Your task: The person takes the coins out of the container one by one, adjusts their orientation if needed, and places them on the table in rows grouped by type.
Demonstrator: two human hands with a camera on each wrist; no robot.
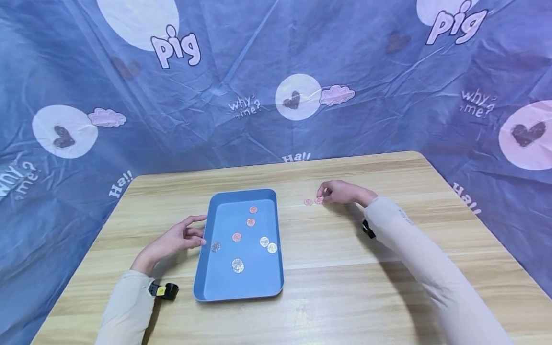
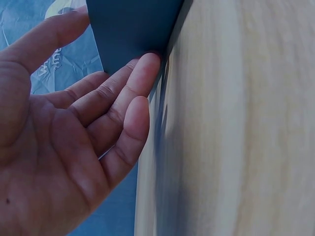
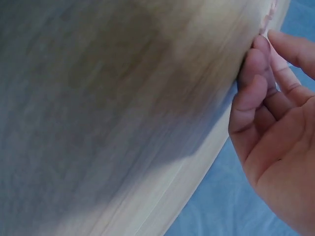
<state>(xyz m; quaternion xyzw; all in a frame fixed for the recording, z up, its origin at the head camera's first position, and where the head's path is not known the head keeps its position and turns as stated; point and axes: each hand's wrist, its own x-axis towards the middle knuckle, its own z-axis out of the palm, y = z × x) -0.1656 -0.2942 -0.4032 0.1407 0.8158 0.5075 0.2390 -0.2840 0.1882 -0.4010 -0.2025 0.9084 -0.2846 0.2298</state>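
Note:
A blue rectangular tray lies on the table, with several flat, round, coin-like discs on its bottom. Some are copper-pink, such as one disc near the middle; others are silvery, like the larger disc closer to the front. My left hand rests its fingertips against the tray's left outer wall, fingers loosely bent. To the right of the tray, two copper-pink discs lie on the wood. My right hand has thumb and forefinger at the right-hand disc; the other disc lies just left of it.
The light wooden table ends at a blue printed cloth hanging behind it. Dark straps with small devices sit at both wrists, such as the left wrist device. Bare wood lies between the tray and the right-hand discs.

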